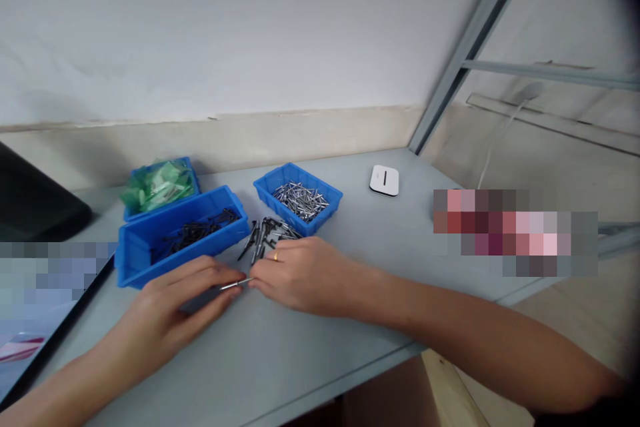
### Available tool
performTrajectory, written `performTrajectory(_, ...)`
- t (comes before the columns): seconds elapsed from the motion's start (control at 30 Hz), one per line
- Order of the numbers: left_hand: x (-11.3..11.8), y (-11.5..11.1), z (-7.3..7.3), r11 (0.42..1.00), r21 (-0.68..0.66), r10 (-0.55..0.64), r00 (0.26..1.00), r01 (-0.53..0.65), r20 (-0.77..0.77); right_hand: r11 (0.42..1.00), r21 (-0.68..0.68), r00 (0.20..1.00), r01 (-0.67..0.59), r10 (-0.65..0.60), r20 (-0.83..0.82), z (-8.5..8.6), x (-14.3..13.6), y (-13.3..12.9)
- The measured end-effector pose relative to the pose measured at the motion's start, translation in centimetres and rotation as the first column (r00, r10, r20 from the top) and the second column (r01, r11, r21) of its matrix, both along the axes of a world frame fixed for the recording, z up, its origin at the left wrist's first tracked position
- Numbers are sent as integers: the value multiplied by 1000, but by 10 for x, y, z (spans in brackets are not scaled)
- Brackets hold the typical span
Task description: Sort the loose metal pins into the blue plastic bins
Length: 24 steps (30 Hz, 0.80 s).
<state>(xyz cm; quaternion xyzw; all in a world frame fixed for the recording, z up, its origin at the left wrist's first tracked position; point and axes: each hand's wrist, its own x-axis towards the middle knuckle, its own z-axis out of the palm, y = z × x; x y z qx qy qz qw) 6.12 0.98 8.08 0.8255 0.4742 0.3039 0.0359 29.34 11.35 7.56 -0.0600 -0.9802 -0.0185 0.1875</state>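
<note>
A thin silver metal pin (231,285) lies between the thumb and fingers of my left hand (185,300), low over the table. My right hand (300,277), a ring on one finger, is closed at the pin's narrow right end; its fingertips are partly hidden. Behind my right hand is a loose pile of black and silver pieces (270,230), partly covered by that hand. Beyond my left hand stands a long blue bin (135,240) with black slender parts (200,233). Another blue bin (320,225) holds many silver pins (301,200).
A third blue bin (189,173) with green plastic bags (163,183) stands at the back left. A white box-shaped device (385,181) lies at the right. A dark-edged screen or panel (50,340) is at far left; a metal frame post (450,80) rises at the right.
</note>
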Motion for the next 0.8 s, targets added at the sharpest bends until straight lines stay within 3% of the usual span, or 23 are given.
performTrajectory(0.3, 3, -2, 8, 991, -112, 83, 993, -72, 90, 998, 44, 995, -36, 40, -91, -5, -1, 0)
performTrajectory(0.5, 0, -3, 4, 979, -190, 100, 982, -68, 160, 997, 28, 990, -66, 69, -123, -7, 0, -1)
performTrajectory(0.8, 0, -3, 6, 959, -280, 70, 989, -32, 129, 993, 100, 869, -55, 97, -486, -2, -1, 0)
